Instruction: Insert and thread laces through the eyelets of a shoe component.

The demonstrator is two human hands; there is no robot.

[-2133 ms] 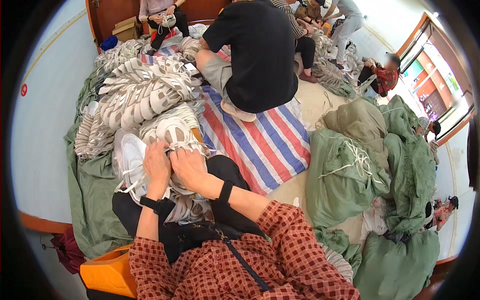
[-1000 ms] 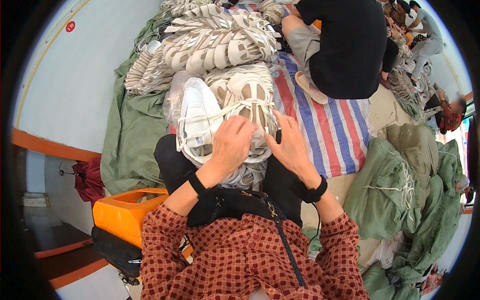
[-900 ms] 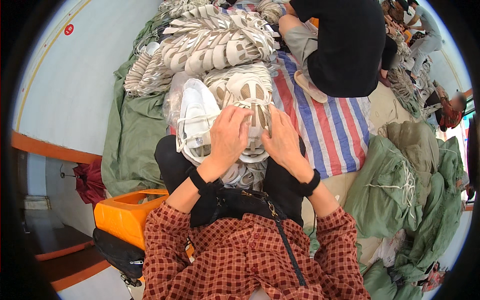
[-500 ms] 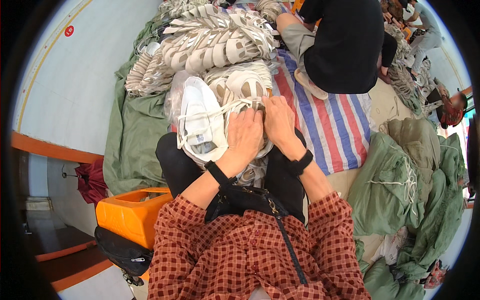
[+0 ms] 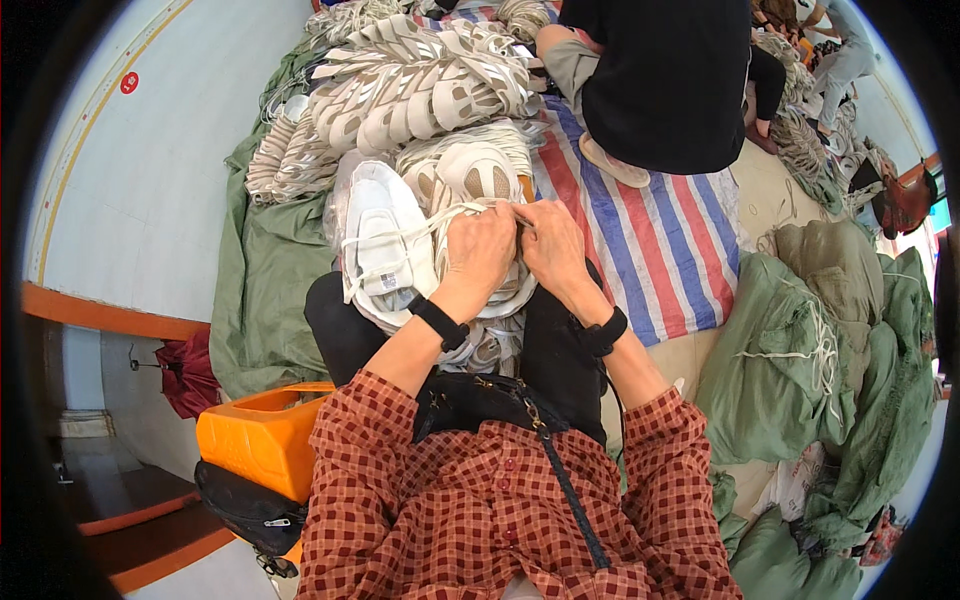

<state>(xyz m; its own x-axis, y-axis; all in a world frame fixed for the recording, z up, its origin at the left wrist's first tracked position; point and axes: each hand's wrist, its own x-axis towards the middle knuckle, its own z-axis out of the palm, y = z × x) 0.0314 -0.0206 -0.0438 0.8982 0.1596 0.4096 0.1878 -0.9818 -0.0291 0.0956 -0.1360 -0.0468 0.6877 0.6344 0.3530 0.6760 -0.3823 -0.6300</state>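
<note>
The shoe upper (image 5: 495,285) on the lap is now pinched at its top edge by both hands, left (image 5: 480,250) and right (image 5: 552,245), brought close together since half a second ago. Another upper (image 5: 385,245) lies just left; the lacing looks underway.

One head-worn fisheye view looks steeply down, close over the person's lap (image 5: 500,360) and forearms.
</note>
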